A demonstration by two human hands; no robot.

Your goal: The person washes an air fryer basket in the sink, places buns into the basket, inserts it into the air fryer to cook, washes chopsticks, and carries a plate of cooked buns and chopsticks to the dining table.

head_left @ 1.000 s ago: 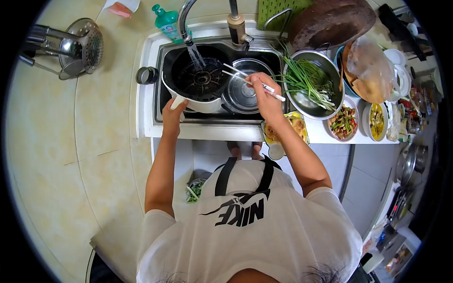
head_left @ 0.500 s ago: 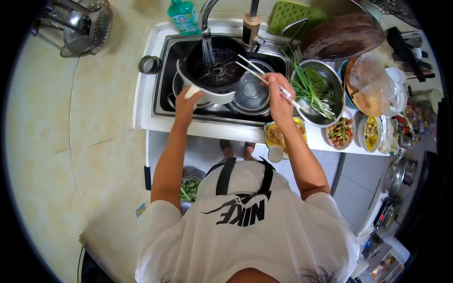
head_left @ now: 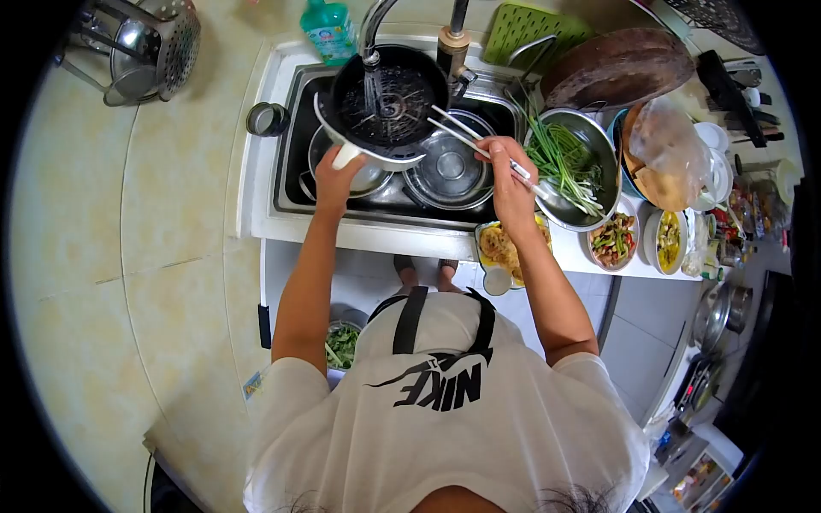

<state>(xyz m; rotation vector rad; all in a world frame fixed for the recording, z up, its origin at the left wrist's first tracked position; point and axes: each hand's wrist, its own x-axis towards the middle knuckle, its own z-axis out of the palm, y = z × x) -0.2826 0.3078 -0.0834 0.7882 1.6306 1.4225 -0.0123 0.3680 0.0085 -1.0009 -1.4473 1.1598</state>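
Observation:
My left hand [head_left: 336, 178] is closed around the short pale handle of a pan [head_left: 395, 101], black inside and white outside. It is held over the sink [head_left: 291, 184], and water from the faucet [head_left: 369, 53] runs into it. A pair of white chopsticks [head_left: 462, 130] is gripped in my right hand [head_left: 511, 184], their tips at the pan's right rim. Below the pan in the sink are a round metal lid [head_left: 449, 167] and another metal vessel [head_left: 368, 181], partly hidden by the pan and left hand.
Right of the sink stands a metal bowl [head_left: 609, 192] of green onions [head_left: 569, 162]. Nearby are dishes of cooked food [head_left: 613, 241] and a plate [head_left: 496, 248] by the counter edge. A green bottle [head_left: 329, 32] and small dark cup [head_left: 268, 120] flank the sink. Greens [head_left: 342, 346] sit below.
The pan has shifted slightly away from me and levelled, showing more of its black inside. My left hand has moved slightly with it; the right still grips the chopsticks.

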